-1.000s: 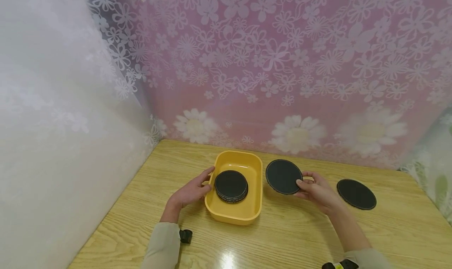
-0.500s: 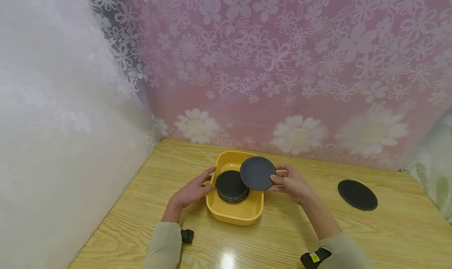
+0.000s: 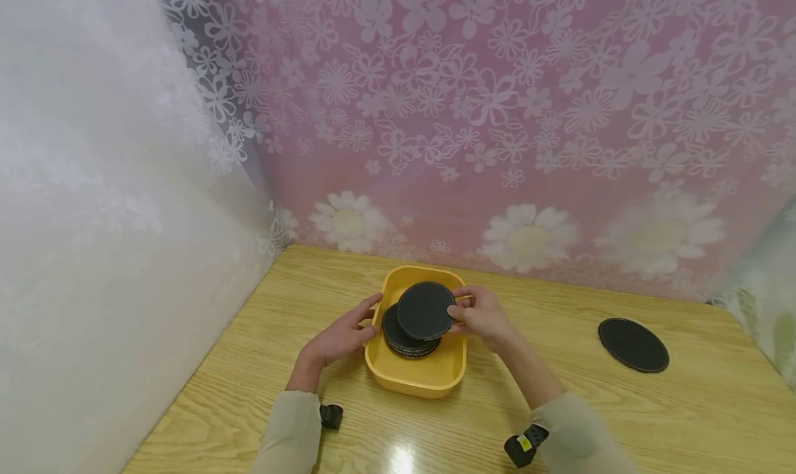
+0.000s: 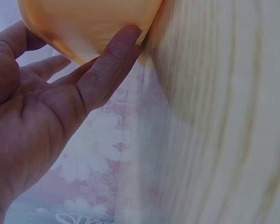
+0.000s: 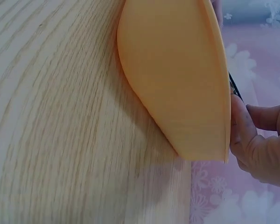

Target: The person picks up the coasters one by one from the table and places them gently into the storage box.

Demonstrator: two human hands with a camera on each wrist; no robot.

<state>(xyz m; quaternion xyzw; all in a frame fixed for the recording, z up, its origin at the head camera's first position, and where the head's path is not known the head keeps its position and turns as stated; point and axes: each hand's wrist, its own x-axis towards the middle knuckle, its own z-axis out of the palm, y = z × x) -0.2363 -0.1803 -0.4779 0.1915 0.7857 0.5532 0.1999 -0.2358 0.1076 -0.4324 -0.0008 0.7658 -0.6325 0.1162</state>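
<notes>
A yellow rectangular container (image 3: pixel 413 385) stands on the wooden table in the head view. Inside it lies a stack of black round coasters (image 3: pixel 396 336). My right hand (image 3: pixel 486 316) pinches another black coaster (image 3: pixel 425 311) by its right edge, thumb on top, over the container, where it covers part of the stack. In the right wrist view that hand (image 5: pixel 259 135) is just beyond the container's rim, and only a dark sliver of the coaster (image 5: pixel 234 86) shows. My left hand (image 3: pixel 340 334) touches the container's left wall with extended fingers; the left wrist view shows its fingertips (image 4: pixel 123 39) against the wall.
One more black coaster (image 3: pixel 633 345) lies flat on the wooden table (image 3: pixel 454 432) to the right. A pink flowered cloth (image 3: pixel 435 149) hangs behind the table's back edge. A whitish sheet (image 3: pixel 124 253) hangs along the left side.
My right hand has carried the pinched coaster left, from beside the container to above the stack inside it. My left hand has stayed at the container's left wall.
</notes>
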